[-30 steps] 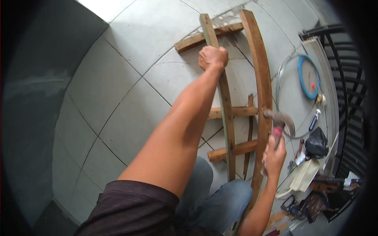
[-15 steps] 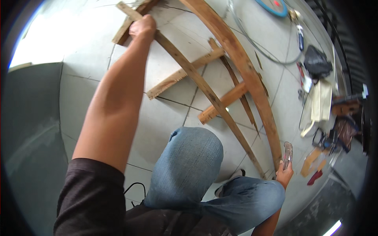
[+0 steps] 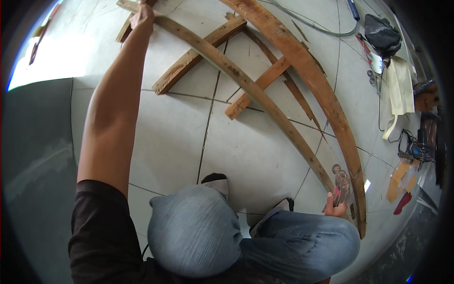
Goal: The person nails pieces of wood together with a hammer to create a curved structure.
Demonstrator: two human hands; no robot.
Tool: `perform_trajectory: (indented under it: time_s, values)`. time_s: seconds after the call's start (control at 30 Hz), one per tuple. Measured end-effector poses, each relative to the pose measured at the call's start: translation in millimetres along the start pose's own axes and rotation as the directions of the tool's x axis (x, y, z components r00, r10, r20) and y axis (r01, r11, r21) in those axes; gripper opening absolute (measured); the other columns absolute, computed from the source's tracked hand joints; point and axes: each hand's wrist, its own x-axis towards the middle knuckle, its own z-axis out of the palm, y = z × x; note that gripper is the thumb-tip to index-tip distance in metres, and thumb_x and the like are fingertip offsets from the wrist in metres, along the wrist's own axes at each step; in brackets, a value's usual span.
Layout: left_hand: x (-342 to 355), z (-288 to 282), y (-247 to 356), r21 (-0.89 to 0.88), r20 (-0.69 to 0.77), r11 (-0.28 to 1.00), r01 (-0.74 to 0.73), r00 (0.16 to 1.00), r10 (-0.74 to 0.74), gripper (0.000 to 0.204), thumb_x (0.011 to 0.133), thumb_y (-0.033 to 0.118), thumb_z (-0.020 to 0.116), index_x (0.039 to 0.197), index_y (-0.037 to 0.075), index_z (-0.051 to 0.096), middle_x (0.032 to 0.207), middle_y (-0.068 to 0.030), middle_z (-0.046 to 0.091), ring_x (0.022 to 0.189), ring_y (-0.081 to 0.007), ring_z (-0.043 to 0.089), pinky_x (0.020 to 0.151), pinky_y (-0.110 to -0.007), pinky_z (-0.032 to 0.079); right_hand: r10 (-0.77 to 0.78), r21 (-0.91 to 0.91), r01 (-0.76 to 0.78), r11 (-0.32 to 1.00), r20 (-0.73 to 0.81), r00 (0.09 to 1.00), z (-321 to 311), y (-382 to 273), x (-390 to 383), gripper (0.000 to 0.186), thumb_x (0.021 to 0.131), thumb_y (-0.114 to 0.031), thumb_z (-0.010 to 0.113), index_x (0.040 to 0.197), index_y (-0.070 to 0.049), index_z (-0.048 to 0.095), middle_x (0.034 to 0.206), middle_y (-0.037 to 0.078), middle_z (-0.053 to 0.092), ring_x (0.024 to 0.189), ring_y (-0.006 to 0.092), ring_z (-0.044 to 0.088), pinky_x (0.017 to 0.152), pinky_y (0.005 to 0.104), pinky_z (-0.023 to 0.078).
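1. The left hand (image 3: 143,18) stayed closed around the narrow wooden strip (image 3: 231,69) near its far end; the strip lay over two crosspieces (image 3: 182,70).
2. The right hand (image 3: 335,208), fingers wrapped round a hammer (image 3: 342,183), had shifted from outside the wide board (image 3: 327,96) to beside the strip's near end.

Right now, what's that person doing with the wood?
The person's left hand holds a long, narrow brown wooden strip near its far end. The right hand holds a metal-headed hammer close to the strip's near end. The strip crosses over short brown wooden pieces, left of a wide brown wooden board.
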Motion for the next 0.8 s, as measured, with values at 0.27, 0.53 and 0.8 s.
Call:
perform_trajectory:
  time_s: [0.27,0.53,0.8]
  values:
    - [-198.9,-42.9,-40.7,0.091,0.063,0.712,-0.697,0.717,0.694,0.064,0.096,0.043,0.054,0.142,0.0,0.042,0.156,-0.0288,0.023,0.143,-0.0407,0.03,0.112,-0.046,0.034,-0.194,-0.24,0.22,0.945,0.13,0.972,8.1,28.0,-37.9,0.022,0.081,-0.015,0.076,0.093,-0.001,0.064,0.069,0.013,0.065,0.059,0.016,0.063,0.056,0.0307,0.049]
    - [-305.9,-62.8,-72.9,0.075,0.198,0.78,-0.622,0.775,0.6,0.044,0.094,0.015,0.06,0.136,0.004,0.051,0.144,-0.0192,0.04,0.125,-0.0305,0.054,0.094,-0.038,0.053,0.014,-0.209,-0.013,0.978,0.004,1.0,26.9,112.3,-71.2,0.033,0.083,-0.026,0.077,0.099,-0.001,0.064,0.079,0.014,0.069,0.073,0.022,0.07,0.069,0.035,0.054]
    - [-388.7,-48.7,-84.9,-0.021,0.254,0.746,-0.666,0.718,0.648,0.038,0.087,0.0,0.061,0.125,0.006,0.056,0.132,-0.0143,0.05,0.117,-0.0279,0.057,0.091,-0.037,0.054,-0.108,-0.249,0.067,0.966,-0.155,0.982,36.6,161.1,-75.0,0.039,0.083,-0.032,0.077,0.103,-0.001,0.065,0.085,0.016,0.068,0.075,0.0314,0.068,0.07,0.0375,0.053]
